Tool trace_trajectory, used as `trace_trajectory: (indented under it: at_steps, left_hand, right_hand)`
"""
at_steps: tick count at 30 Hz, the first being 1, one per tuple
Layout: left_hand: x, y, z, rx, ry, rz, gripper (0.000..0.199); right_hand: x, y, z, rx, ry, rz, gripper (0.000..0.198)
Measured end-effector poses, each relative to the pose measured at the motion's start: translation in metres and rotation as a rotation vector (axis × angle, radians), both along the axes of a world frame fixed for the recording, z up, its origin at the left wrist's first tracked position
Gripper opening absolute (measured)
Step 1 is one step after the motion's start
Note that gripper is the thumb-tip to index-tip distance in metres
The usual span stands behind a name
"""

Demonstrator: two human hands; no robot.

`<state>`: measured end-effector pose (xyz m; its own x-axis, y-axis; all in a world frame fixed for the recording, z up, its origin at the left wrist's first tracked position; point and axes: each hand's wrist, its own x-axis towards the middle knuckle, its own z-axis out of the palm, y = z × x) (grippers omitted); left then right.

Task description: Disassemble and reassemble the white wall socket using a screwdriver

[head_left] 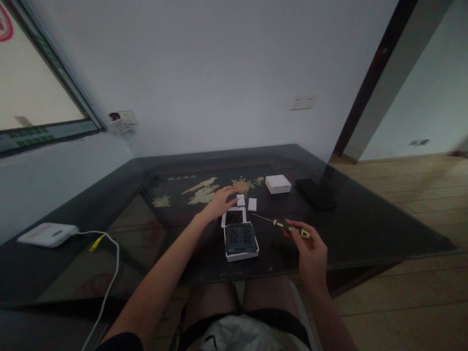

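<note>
My left hand [220, 201] reaches over the table with its fingers apart, the tips at a small white piece [240, 200]; whether they touch it I cannot tell. Beside that lies a second small white rectangular piece [252, 204]. In my right hand [310, 246] is a screwdriver [291, 228] with a yellow and black handle, its thin shaft pointing left. Between my hands, near the front edge, sits a white box with a dark socket module [240, 238] in it, back side up. Just behind it lies a white square frame [234, 209].
A white socket box [278, 184] and a black phone-like slab [315, 194] are at the back right of the dark table [175, 170]. On the left lies a white device [48, 234] with a cable [117, 253] running off the front edge. Wall sockets [302, 102] are behind.
</note>
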<state>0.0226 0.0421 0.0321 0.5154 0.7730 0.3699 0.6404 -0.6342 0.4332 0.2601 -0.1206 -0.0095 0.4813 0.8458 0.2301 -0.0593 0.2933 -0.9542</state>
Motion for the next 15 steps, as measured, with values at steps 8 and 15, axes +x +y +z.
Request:
trace_trajectory:
  at_steps: [8, 15]
  left_hand:
    - [-0.027, -0.122, 0.004, -0.169, -0.264, 0.023, 0.033]
    - [-0.015, -0.155, -0.039, -0.236, -0.399, 0.153, 0.05]
  right_hand:
    - [0.009, 0.006, -0.007, 0.024, -0.573, -0.017, 0.019]
    - [0.0, 0.013, -0.011, -0.057, -0.998, -0.06, 0.018]
